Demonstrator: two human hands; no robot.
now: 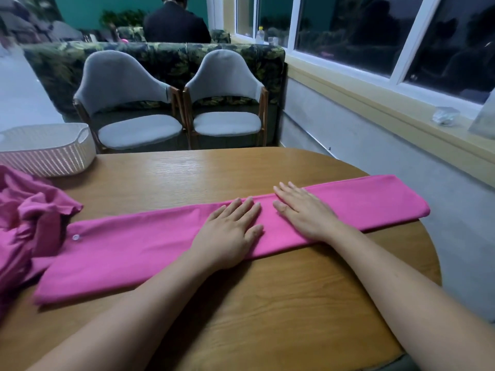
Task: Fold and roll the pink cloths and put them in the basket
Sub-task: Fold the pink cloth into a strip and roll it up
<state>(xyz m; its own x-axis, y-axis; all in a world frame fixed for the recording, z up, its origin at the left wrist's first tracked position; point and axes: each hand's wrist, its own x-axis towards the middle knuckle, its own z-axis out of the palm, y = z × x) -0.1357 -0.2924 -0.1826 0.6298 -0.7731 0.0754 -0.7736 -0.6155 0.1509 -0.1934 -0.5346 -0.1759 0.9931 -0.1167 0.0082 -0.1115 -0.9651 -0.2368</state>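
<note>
Both hands lie flat with fingers straight, palms down on a long folded pink cloth (139, 250) — the left hand (230, 231) near the strip's middle, the right hand (302, 210) just beside it, thumbs nearly meeting. Neither hand grips anything; they press on the fabric. The strip runs slantwise across the wooden bench (241, 311), reaching well past the right hand to a folded end at the bench's edge, and past the left hand to its other end near the front edge. A small white button (76, 237) shows on it, out beyond the left hand. Farther that way a crumpled heap of pink cloths (24, 218) touches the strip's end. Beyond the heap, up and away from the left hand, stands a white woven basket (51, 153) — its contents cannot be seen. Past the bench ahead of the hands stand two grey chairs (171, 103).
</note>
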